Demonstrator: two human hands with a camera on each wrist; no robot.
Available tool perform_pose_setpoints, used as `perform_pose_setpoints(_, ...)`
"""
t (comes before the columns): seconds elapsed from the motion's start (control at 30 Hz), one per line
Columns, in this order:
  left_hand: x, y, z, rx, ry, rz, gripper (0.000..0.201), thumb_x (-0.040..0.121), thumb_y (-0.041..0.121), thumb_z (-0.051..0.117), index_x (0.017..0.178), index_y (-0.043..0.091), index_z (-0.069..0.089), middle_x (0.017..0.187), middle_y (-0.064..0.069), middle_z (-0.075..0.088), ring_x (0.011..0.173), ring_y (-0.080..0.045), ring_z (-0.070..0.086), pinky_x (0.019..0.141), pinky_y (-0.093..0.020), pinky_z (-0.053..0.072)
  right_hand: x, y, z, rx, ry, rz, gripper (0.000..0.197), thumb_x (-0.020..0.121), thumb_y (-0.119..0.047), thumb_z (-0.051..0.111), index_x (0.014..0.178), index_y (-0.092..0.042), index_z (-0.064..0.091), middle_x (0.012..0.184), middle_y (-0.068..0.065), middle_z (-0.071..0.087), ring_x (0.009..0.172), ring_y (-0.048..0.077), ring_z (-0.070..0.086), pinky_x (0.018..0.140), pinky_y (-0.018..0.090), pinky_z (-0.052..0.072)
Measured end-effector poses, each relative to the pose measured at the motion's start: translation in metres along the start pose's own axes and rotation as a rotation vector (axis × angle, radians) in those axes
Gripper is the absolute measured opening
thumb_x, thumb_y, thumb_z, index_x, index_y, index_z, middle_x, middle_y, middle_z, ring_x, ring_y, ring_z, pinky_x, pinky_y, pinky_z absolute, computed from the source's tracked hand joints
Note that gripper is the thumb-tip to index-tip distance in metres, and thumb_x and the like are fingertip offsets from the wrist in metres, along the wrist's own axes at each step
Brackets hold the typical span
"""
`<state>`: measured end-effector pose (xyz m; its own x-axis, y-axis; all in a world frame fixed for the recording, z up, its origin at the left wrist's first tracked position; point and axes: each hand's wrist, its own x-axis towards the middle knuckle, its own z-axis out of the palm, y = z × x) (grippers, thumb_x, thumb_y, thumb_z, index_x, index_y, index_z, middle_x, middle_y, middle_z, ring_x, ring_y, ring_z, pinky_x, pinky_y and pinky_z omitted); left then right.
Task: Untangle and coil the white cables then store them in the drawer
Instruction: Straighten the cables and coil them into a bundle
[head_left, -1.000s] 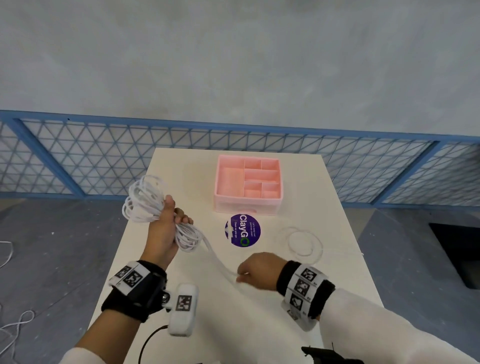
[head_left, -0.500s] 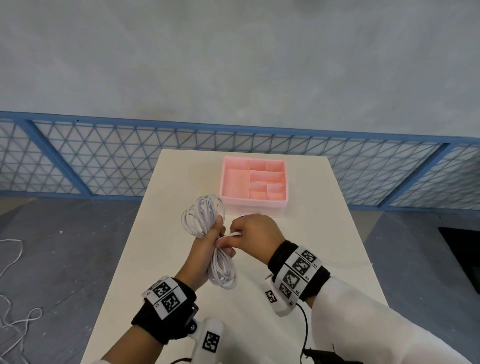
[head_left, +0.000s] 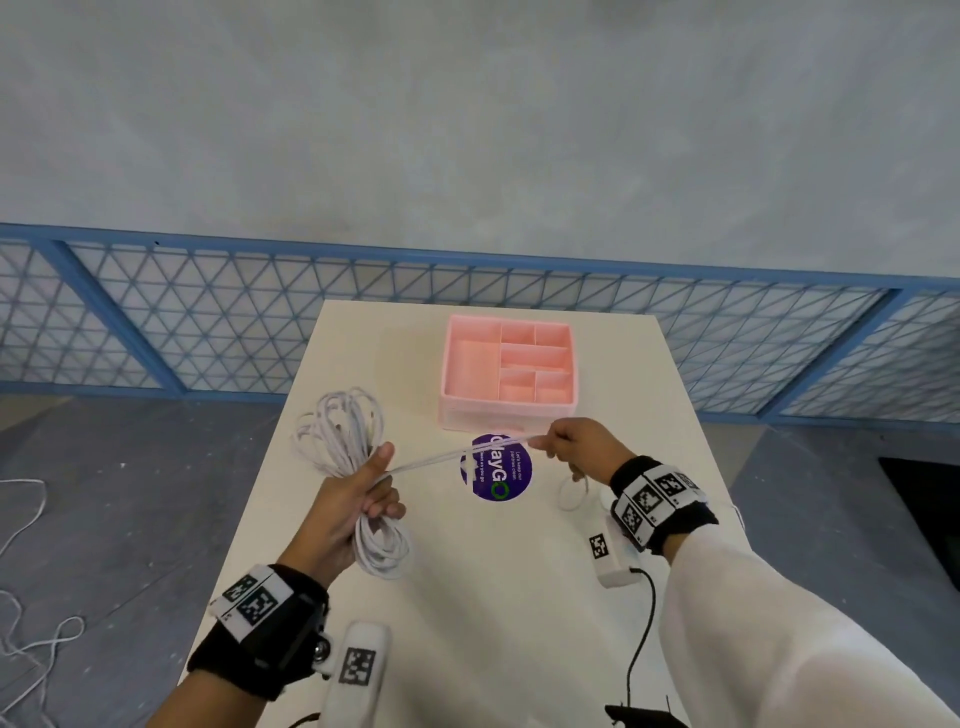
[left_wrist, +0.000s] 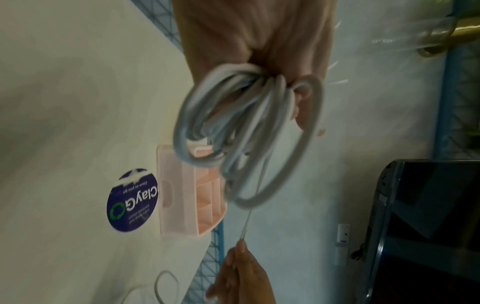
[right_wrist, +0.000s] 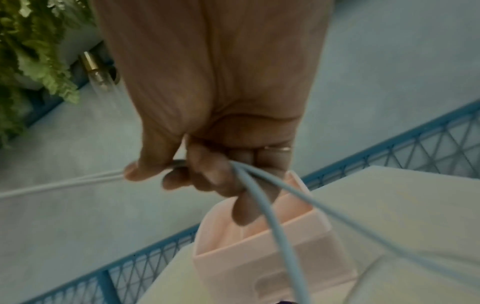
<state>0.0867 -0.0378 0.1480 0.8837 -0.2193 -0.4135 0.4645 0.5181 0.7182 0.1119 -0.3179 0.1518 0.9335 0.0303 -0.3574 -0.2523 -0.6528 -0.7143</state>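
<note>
left hand (head_left: 358, 499) gripping coiled white cable bundle (head_left: 343, 436) above table (head_left: 493, 597) | right hand (head_left: 576, 447) pinching taut strand (head_left: 452, 456) | pink drawer (head_left: 509, 371) sitting behind

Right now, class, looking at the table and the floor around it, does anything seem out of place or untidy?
Yes. Loose white cable lies on the grey floor left of the cream table, away from the work. On the table a small white cable loop lies uncoiled near the right hand. The pink compartmented plastic drawer organiser holds no cable yet.
</note>
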Motion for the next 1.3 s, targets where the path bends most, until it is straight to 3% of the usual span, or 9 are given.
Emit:
perform_pose_setpoints(0.23,0.019,-0.027,0.017,0.202,0.124,0.011,0.019,0.074,0.026,0.072,0.079,0.012,0.06,0.037,0.004,0.03,0.033,-0.011,0.034,0.044,-0.025,0.045,-0.011,-0.054,0.043,0.171,0.282,-0.077,0.028,0.093,-0.008,0.031,0.098,-0.005,0.058,0.078,0.005,0.057,0.055,0.014,0.044,0.053,0.025,0.034)
perform_pose_setpoints(0.4,0.026,-0.032,0.025,0.112,0.088,-0.007,0.077,0.042,0.058,0.084,0.097,0.008,0.065,0.047,0.0,0.028,0.045,-0.015,0.037,0.045,-0.024,0.047,-0.028,-0.079,0.078,-0.055,0.216,-0.374,0.041,0.095,-0.009,0.036,0.131,-0.023,0.048,0.096,0.012,0.056,0.087,0.024,0.056,0.081,0.031,0.044)
perform_pose_setpoints(0.53,0.025,-0.035,0.026,0.089,-0.041,0.031,0.082,0.042,0.064,0.081,0.097,0.007,0.064,0.053,-0.002,0.032,0.043,-0.009,0.038,0.045,-0.021,0.044,-0.031,-0.078,0.089,-0.092,0.139,-0.416,0.037,0.095,-0.017,0.04,0.129,-0.03,0.05,0.088,0.004,0.038,0.078,0.022,0.051,0.062,0.019,0.04)
perform_pose_setpoints(0.63,0.028,-0.039,0.015,0.059,-0.055,0.001,0.083,0.047,0.067,0.077,0.098,0.005,0.059,0.059,-0.006,0.038,0.049,-0.008,0.044,0.05,-0.02,0.046,-0.034,-0.076,0.089,-0.143,0.06,-0.495,0.039,0.094,-0.011,0.038,0.131,-0.021,0.049,0.091,0.004,0.037,0.078,0.022,0.052,0.071,0.033,0.047)
perform_pose_setpoints(0.7,0.03,-0.039,0.011,0.033,-0.062,-0.025,0.074,0.057,0.066,0.074,0.097,0.007,0.056,0.071,-0.011,0.043,0.066,-0.016,0.05,0.066,-0.024,0.049,-0.036,-0.074,0.09,-0.076,0.015,-0.533,0.042,0.093,-0.005,0.039,0.133,-0.015,0.045,0.092,0.002,0.038,0.075,0.005,0.048,0.075,0.017,0.043)
perform_pose_setpoints(0.87,0.028,-0.027,0.015,-0.026,-0.002,-0.012,0.022,0.089,0.036,0.052,0.083,0.014,0.053,0.08,-0.005,0.063,0.073,-0.012,0.062,0.07,-0.026,0.052,-0.031,-0.055,0.086,0.242,0.149,-0.382,0.035,0.084,-0.016,0.062,0.117,-0.022,0.052,0.075,-0.004,0.052,0.065,0.009,0.049,0.072,0.025,0.043)
perform_pose_setpoints(0.97,0.028,-0.015,0.013,-0.161,0.014,0.037,0.022,0.096,0.027,0.042,0.079,0.016,0.049,0.086,-0.005,0.071,0.091,-0.015,0.069,0.082,-0.037,0.057,-0.031,-0.041,0.073,0.154,0.07,-0.36,0.021,0.087,-0.017,0.06,0.107,-0.014,0.065,0.076,-0.001,0.061,0.066,0.001,0.052,0.07,0.01,0.04)
perform_pose_setpoints(1.2,0.034,0.016,-0.002,-0.215,0.064,0.202,0.024,0.094,0.029,0.045,0.072,0.02,0.045,0.043,0.009,0.046,0.047,-0.007,0.054,0.066,-0.021,0.056,-0.024,0.016,0.056,0.055,-0.008,-0.111,0.024,0.092,-0.027,0.053,0.104,-0.013,0.069,0.05,-0.025,0.056,0.05,-0.001,0.047,0.062,0.02,0.039)
perform_pose_setpoints(1.3,0.037,0.02,-0.009,-0.033,0.08,0.251,0.021,0.093,0.028,0.049,0.073,0.021,0.047,0.043,0.01,0.043,0.045,-0.006,0.049,0.055,-0.018,0.049,-0.04,0.003,0.052,-0.38,-0.245,-0.197,0.03,0.092,-0.039,0.049,0.107,-0.02,0.067,0.086,-0.011,0.069,0.079,0.008,0.059,0.071,0.023,0.038)
